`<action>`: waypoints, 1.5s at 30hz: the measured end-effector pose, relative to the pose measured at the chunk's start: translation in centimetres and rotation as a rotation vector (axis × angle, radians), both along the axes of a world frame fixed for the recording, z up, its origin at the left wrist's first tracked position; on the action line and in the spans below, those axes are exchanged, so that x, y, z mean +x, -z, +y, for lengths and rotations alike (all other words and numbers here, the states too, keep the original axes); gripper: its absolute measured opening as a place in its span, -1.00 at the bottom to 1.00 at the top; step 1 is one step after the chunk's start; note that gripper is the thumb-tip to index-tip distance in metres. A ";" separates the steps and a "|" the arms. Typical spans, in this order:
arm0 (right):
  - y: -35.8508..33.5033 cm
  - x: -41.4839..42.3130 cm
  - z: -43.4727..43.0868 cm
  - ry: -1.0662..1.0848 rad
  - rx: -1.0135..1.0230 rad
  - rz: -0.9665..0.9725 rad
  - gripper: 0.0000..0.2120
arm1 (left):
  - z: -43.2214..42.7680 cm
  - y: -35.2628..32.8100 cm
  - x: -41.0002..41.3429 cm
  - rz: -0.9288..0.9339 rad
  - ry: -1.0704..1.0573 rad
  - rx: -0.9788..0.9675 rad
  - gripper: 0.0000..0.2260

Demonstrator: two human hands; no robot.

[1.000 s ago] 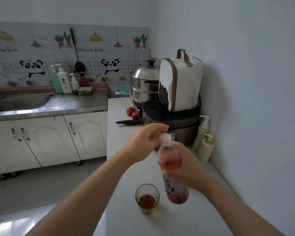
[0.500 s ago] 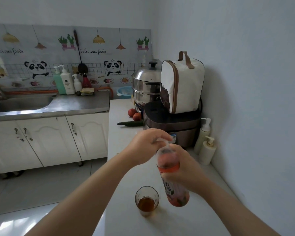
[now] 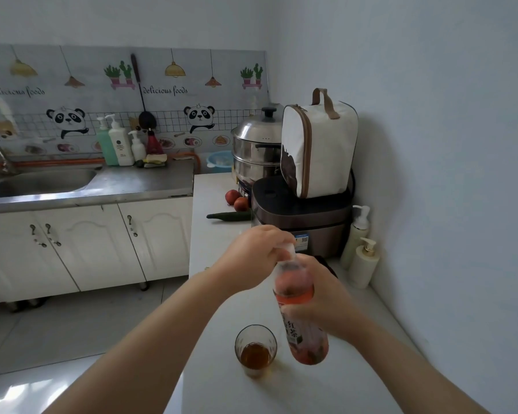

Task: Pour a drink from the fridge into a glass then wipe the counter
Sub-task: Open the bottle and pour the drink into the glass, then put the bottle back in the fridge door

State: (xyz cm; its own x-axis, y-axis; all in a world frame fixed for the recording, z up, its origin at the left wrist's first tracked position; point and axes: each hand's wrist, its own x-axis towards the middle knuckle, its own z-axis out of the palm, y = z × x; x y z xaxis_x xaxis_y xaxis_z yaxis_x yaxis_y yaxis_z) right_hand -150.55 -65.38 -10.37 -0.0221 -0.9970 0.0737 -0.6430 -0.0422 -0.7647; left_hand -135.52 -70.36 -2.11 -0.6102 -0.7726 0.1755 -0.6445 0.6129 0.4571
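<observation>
A plastic tea bottle [image 3: 299, 321] with a red label stands upright on the white counter [image 3: 219, 383], near its front. My right hand [image 3: 326, 294] is wrapped around the bottle's middle from the right. My left hand [image 3: 251, 258] closes over the white cap [image 3: 290, 249] at the top, hiding most of it. Just left of the bottle stands a clear glass [image 3: 255, 349] with a little brown tea in its bottom. Neither hand touches the glass.
Behind the bottle sit a dark rice cooker [image 3: 299, 216] with a white bag [image 3: 317, 150] on top, a steel steamer [image 3: 256, 147], two pump bottles [image 3: 361, 252], tomatoes [image 3: 237, 200] and a cucumber [image 3: 229, 216]. A steel sink [image 3: 39, 180] lies far left.
My left hand has settled lower over the cap, now covering it more than a second ago. The bottle and glass stay in place; the view shifted slightly.
</observation>
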 end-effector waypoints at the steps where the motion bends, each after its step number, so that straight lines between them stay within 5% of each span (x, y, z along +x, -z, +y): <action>1: 0.2 -0.1 0.1 0.003 0.009 -0.006 -0.27 | 0.0 0.1 0.0 -0.006 0.009 0.010 -0.73; 11: 1.7 -2.3 1.9 0.217 -0.023 -0.089 -0.26 | 0.5 1.7 -1.7 0.038 -0.043 0.023 -0.54; 16: 1.9 -4.2 4.7 0.374 -0.073 -0.104 -0.35 | 0.3 3.1 -2.9 -0.213 -0.031 0.072 -0.54; 22: 1.2 -4.7 9.5 0.601 -0.068 -0.033 -0.33 | 0.9 4.3 -5.3 -0.416 0.192 0.041 -0.52; 31: 0.5 -0.1 20.9 1.120 -0.097 -0.028 -0.21 | 5.0 5.3 -7.5 -0.415 0.582 -0.076 -0.53; 45: 0.1 13.3 44.5 1.873 -0.107 -0.005 -0.28 | 26.2 5.8 -8.8 -0.384 1.232 -0.242 -0.52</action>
State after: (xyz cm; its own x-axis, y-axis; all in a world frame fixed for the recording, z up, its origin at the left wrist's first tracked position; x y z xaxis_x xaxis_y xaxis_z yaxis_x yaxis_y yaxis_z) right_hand -137.29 -20.85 -10.42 -0.9377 0.3250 0.1225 0.0955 0.5805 -0.8087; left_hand -144.33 -44.21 -7.91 -0.9300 0.3503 -0.1115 0.3299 0.9291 0.1672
